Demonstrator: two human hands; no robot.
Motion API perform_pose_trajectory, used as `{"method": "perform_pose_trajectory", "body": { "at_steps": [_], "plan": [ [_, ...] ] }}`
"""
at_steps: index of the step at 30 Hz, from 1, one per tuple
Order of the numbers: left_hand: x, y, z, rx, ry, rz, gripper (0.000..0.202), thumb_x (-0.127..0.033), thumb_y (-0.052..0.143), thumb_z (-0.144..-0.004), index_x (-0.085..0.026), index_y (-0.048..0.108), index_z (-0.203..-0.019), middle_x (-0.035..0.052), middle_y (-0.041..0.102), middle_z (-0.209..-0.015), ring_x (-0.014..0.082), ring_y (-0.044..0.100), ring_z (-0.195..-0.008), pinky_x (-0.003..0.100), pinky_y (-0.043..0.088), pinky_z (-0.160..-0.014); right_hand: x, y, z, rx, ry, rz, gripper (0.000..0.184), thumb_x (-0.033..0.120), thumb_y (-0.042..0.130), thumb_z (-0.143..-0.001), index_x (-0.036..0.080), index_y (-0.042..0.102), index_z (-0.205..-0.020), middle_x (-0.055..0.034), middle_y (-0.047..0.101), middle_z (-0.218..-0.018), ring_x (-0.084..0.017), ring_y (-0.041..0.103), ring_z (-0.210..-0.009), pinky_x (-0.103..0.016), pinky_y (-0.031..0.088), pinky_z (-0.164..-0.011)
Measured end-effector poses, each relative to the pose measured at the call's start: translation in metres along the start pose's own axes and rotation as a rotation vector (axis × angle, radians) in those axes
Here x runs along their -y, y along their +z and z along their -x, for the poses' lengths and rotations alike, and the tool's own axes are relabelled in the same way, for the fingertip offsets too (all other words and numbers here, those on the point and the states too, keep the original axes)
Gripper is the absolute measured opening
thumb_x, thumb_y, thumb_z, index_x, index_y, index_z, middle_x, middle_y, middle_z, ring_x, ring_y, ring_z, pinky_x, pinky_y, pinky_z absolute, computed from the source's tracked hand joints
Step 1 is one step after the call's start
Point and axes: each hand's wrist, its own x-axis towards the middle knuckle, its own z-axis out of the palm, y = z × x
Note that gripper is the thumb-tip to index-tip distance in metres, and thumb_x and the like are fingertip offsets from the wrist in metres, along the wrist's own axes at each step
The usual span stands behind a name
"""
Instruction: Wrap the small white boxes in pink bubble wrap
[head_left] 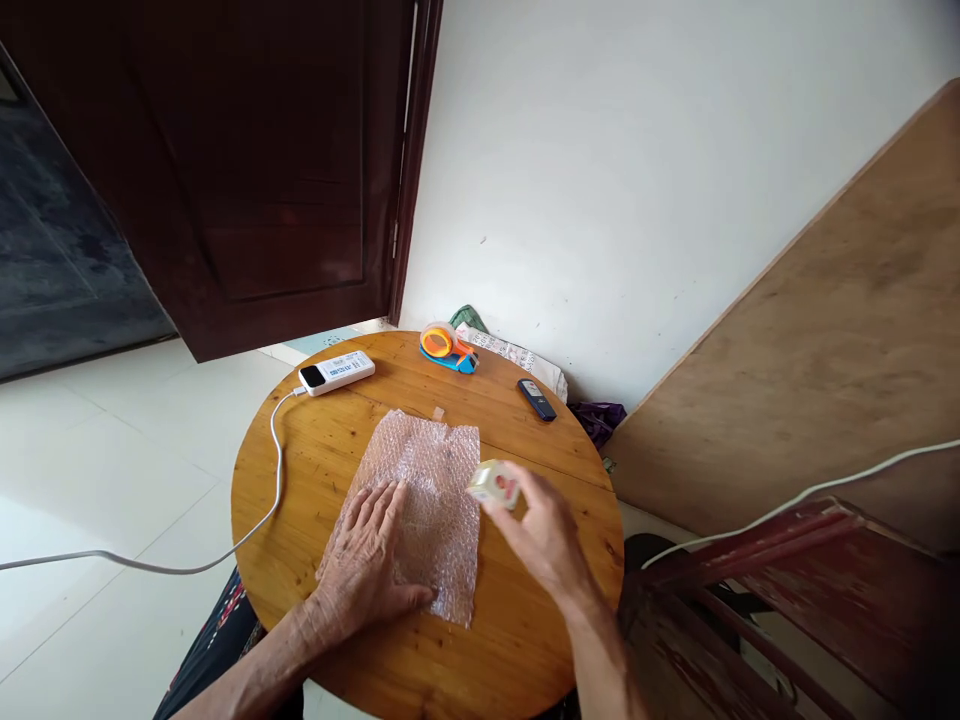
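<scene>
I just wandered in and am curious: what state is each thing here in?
Left hand: open, palm down
Bubble wrap: spread out under that hand
Right hand: gripping a small box
Small box: held, blurred; open or shut unclear
White device: cable plugged in
Tape dispenser: roll fitted
Dark handset: lying flat
Door: open

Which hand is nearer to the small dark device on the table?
Right. The right hand, holding a box, is on the near side of the dark device; the left hand, on the bubble wrap, is farther, to the device's left.
</scene>
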Motion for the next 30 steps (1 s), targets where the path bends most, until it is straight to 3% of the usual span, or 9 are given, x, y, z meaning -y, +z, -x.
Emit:
{"method": "perform_pose_trajectory", "body": {
  "at_steps": [2,4,7,9,11,14,18,23,30],
  "plan": [
    [-0.001,-0.003,0.0,0.011,-0.006,0.004,0.113,-0.053,0.077,-0.056,-0.009,0.029,-0.149,0.0222,0.046,-0.148,0.0402,0.039,-0.139,0.054,0.027,-0.117,-0.029,-0.011,0.005,-0.097,0.115,0.113,0.042,0.033,0.061,-0.081,0.02,0.06,-0.122,-0.0104,0.071,-0.109,-0.028,0.065,-0.098,-0.039,0.05,-0.085],
    [-0.001,-0.004,-0.001,0.007,-0.008,0.005,0.112,-0.054,0.077,-0.057,-0.01,0.031,-0.148,0.0215,0.046,-0.148,0.0397,0.039,-0.139,0.054,0.026,-0.117,-0.051,-0.013,0.01,-0.043,0.173,0.214,0.044,0.03,0.06,-0.079,0.02,0.061,-0.121,-0.0098,0.072,-0.102,-0.029,0.066,-0.095,-0.041,0.05,-0.085],
    [0.0,0.0,-0.001,0.0,0.005,0.002,0.112,-0.056,0.076,-0.057,-0.009,0.032,-0.148,0.0214,0.046,-0.148,0.0396,0.039,-0.139,0.054,0.026,-0.117,-0.06,-0.007,0.017,-0.091,0.164,0.306,0.056,0.034,0.061,-0.079,0.017,0.054,-0.131,-0.016,0.066,-0.123,-0.034,0.061,-0.111,-0.049,0.048,-0.091],
    [0.001,0.002,-0.001,0.003,0.012,-0.003,0.112,-0.058,0.076,-0.057,-0.009,0.033,-0.148,0.0218,0.046,-0.149,0.0396,0.039,-0.139,0.054,0.025,-0.118,-0.049,-0.002,0.021,-0.196,0.105,0.3,0.06,0.039,0.062,-0.081,0.014,0.051,-0.135,-0.0201,0.058,-0.134,-0.037,0.056,-0.12,-0.053,0.046,-0.096],
    [0.002,0.002,-0.001,0.024,0.009,-0.014,0.11,-0.059,0.075,-0.058,-0.009,0.035,-0.147,0.0217,0.045,-0.15,0.0398,0.038,-0.14,0.055,0.025,-0.118,-0.028,0.002,0.024,-0.239,-0.005,0.221,0.052,0.038,0.059,-0.087,0.016,0.053,-0.133,-0.0186,0.059,-0.133,-0.034,0.056,-0.12,-0.052,0.045,-0.099],
    [0.001,-0.002,-0.004,0.106,0.002,-0.04,0.107,-0.058,0.075,-0.06,-0.009,0.037,-0.147,0.0213,0.041,-0.152,0.0401,0.035,-0.142,0.056,0.023,-0.119,0.01,0.009,0.021,-0.087,-0.174,0.093,0.032,0.028,0.054,-0.092,0.021,0.063,-0.121,-0.0131,0.06,-0.132,-0.029,0.055,-0.123,-0.048,0.044,-0.104],
    [-0.001,-0.008,-0.015,0.192,0.022,-0.055,0.106,-0.056,0.077,-0.059,-0.011,0.039,-0.146,0.0222,0.04,-0.153,0.0409,0.033,-0.143,0.057,0.021,-0.119,0.042,0.027,-0.006,0.059,-0.248,0.062,0.035,0.015,0.048,-0.091,0.018,0.063,-0.123,-0.0127,0.059,-0.132,-0.028,0.054,-0.122,-0.046,0.046,-0.105],
    [0.006,0.0,-0.022,0.121,0.037,-0.067,0.098,-0.059,0.076,-0.059,-0.02,0.045,-0.143,0.0186,0.043,-0.15,0.0419,0.036,-0.139,0.061,0.023,-0.115,0.044,0.06,-0.042,0.177,-0.271,0.129,0.035,0.009,0.051,-0.088,0.017,0.066,-0.119,-0.0124,0.064,-0.125,-0.026,0.058,-0.116,-0.044,0.046,-0.103],
    [0.013,0.0,-0.023,0.031,0.07,-0.086,0.066,-0.052,0.073,-0.074,-0.024,0.059,-0.131,0.015,0.049,-0.146,0.0379,0.04,-0.136,0.06,0.024,-0.115,0.024,0.08,-0.031,0.169,-0.258,0.123,0.032,0.015,0.052,-0.093,0.018,0.062,-0.123,-0.0105,0.059,-0.134,-0.029,0.052,-0.124,-0.048,0.041,-0.107]
  ]
}}
